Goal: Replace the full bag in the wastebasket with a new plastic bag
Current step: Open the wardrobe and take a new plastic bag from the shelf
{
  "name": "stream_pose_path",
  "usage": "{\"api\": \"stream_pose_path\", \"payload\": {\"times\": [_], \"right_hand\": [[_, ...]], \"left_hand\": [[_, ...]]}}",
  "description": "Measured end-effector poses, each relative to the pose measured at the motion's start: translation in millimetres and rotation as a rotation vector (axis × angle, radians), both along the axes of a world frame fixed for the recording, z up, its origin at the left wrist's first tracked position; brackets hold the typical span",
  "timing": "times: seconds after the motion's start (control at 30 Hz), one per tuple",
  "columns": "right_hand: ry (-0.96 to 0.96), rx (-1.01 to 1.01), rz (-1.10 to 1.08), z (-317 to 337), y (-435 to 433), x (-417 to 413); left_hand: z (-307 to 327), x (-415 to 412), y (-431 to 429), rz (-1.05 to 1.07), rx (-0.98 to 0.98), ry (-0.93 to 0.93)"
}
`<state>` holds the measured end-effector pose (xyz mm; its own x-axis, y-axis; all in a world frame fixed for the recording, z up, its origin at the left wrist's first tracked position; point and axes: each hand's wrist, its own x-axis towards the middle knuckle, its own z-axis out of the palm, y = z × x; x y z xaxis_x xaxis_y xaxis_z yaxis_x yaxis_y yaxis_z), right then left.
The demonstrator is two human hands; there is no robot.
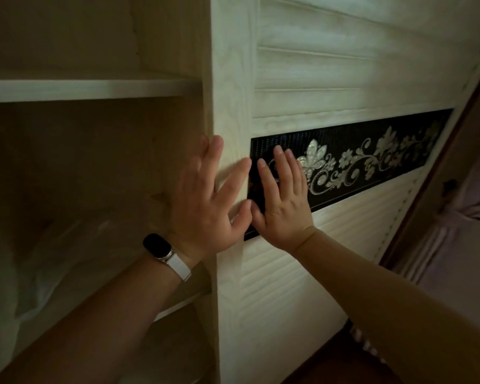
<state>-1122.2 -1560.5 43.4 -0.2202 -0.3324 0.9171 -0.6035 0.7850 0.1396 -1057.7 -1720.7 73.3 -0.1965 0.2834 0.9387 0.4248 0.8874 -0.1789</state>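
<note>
On wardrobe door | left hand, right hand flat | wastebasket unseen

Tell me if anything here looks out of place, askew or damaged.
Nothing stands out. The left hand and right hand lie flat and open against the louvred sliding door, at its black floral panel. The slats look whole. Pale bedding sits on a shelf in the open wardrobe, too dim to judge.

Both arms reach forward; left hand and right hand are flat, fingers spread, thumbs seemingly touching.
</note>
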Motion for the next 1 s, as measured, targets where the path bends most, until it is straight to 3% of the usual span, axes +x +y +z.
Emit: {"api": "stream_pose_path", "payload": {"times": [0.37,0.57,0.8,1.0], "right_hand": [[-0.042,0.053,-0.022,3.8,6.3,8.3],[-0.19,0.048,-0.057,7.5,4.2,31.2],[-0.315,0.124,-0.002,3.2,8.2,78.4],[-0.278,0.078,0.153,-19.1,-2.4,127.7]], "left_hand": [[-2.9,-1.0,1.1,0.01,0.013,0.0],[-1.9,6.4,0.5,0.039,-0.007,-0.024],[-27.9,51.0,-21.8,0.062,-0.114,-0.235],[-73.6,110.5,-78.3,0.288,-0.067,-0.487]]}}
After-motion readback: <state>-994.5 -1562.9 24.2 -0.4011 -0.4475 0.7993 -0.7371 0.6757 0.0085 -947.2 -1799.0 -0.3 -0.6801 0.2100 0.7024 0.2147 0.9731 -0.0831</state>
